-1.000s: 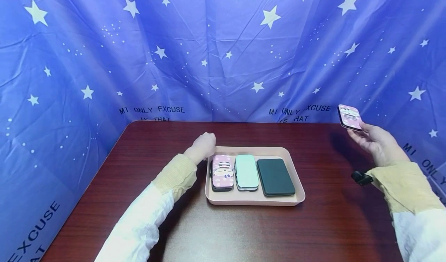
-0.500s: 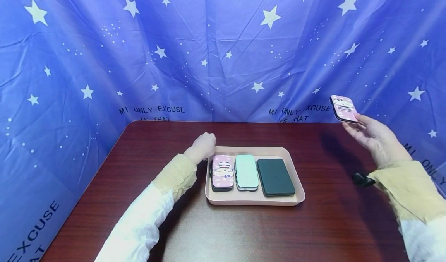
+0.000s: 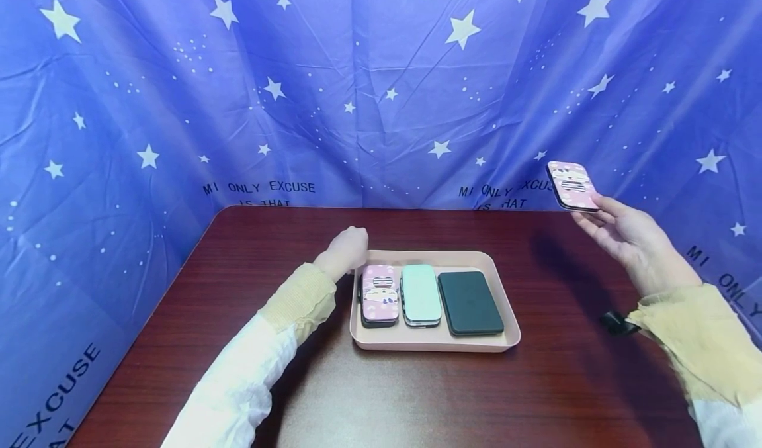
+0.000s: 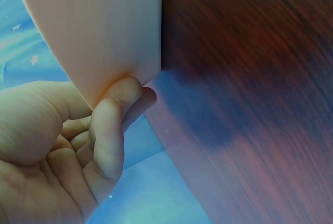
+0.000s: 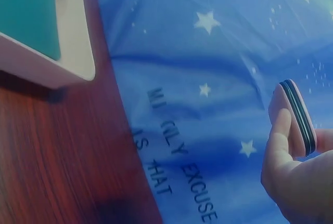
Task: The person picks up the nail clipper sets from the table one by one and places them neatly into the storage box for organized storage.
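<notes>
My left hand point(image 3: 347, 249) pinches the far left corner of a beige tray point(image 3: 428, 346); the left wrist view shows its thumb and fingers point(image 4: 106, 135) around the rim. Raised above the table's right side, my right hand point(image 3: 634, 239) holds a flat pink cartoon-print case point(image 3: 573, 186) by its near end, printed face up. In the right wrist view this pink case point(image 5: 294, 117) is seen edge-on, with a dark band between two pink shells. Side by side in the tray lie another pink cartoon-print case point(image 3: 380, 296), a mint-green case point(image 3: 421, 294) and a larger dark green case point(image 3: 471, 302).
The tray rests on a dark red wood-grain table point(image 3: 571, 395). A blue curtain point(image 3: 381, 104) with white stars hangs behind and at both sides. Near the right cuff point(image 3: 702, 342) a small black piece point(image 3: 619, 322) sticks out.
My right hand has carried the pink case leftward, rising slightly at first. The left hand stays on the tray corner, and the tray and its cases have not moved.
</notes>
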Demonstrator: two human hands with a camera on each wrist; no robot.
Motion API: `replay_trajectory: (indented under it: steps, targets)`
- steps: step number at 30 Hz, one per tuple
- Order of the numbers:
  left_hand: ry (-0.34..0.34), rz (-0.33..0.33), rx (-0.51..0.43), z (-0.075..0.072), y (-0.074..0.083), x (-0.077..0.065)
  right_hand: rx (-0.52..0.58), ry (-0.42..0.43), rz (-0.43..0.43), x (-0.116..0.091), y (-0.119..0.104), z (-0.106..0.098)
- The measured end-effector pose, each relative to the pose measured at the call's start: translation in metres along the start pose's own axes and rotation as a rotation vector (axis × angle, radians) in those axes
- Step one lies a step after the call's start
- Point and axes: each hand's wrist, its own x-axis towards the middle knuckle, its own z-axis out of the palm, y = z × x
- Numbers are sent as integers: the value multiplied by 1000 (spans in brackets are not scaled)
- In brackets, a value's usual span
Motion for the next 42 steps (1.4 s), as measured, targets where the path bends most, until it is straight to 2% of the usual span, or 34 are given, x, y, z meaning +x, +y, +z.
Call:
replay_trajectory:
  steps: [6,12,20,29,42]
  targets:
    - [-2,0,13,0,0,0,-21,-60,-1,-6,16,11]
    - [-11,-11,9,1,0,1,-91,-104,-4,-14,34,24]
    - [-18,-15,6,1,0,0,-167,-168,-24,-24,54,29]
    - [-12,-4,15,0,1,-1,-257,-173,-23,-33,73,25]
    - [3,-1,11,0,0,0,-389,-226,-7,-35,107,3]
